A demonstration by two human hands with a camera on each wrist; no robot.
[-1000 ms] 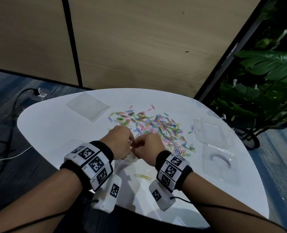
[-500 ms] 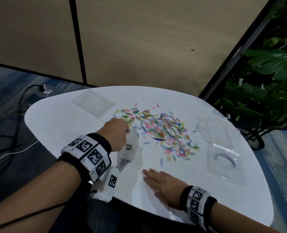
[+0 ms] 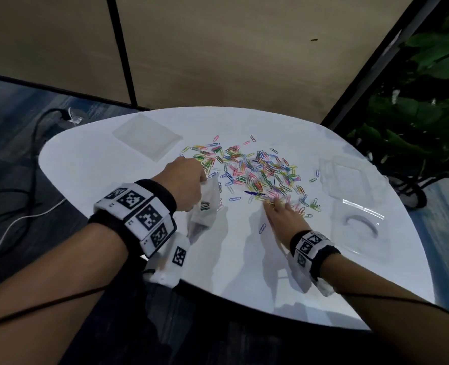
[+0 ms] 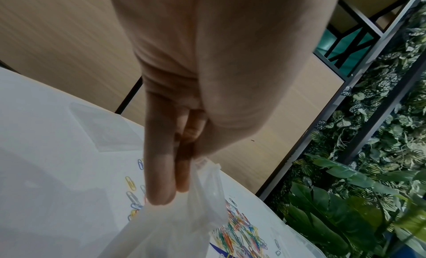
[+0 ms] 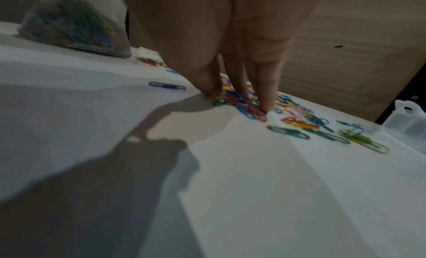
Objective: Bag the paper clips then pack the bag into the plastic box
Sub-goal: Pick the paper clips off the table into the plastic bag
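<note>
A person's two forearms, each with a black wristband carrying square black-and-white markers, reach over a white rounded tabletop (image 3: 91, 175). The left hand (image 3: 183, 184) pinches the top edge of a clear plastic bag (image 3: 205, 204) between thumb and fingers, so the bag hangs down just above the tabletop near its front left; the right wrist view shows a bunch of coloured clips already lying in the bottom of the bag. The right hand (image 3: 283, 218) lies low over the tabletop with its fingers (image 5: 267, 90) stretched out almost straight, and their tips press down on the near edge of a wide scatter of coloured paper clips (image 3: 257, 172). These clips, in blue, green, yellow, pink and red, are spread across the middle of the tabletop, between the bag and the box. One blue clip (image 3: 262, 228) lies apart, just beside the right hand on its left. To the right of the clips sits the clear plastic box (image 3: 360, 227), open, with its lid (image 3: 347, 177) lying behind it; the box is well apart from the bag. A flat stack of clear bags (image 3: 147, 134) rests at the back left of the tabletop. Behind stands a tan panelled wall, with green leafy plants (image 3: 428, 101) at the right and cables on the dark floor at the left.
</note>
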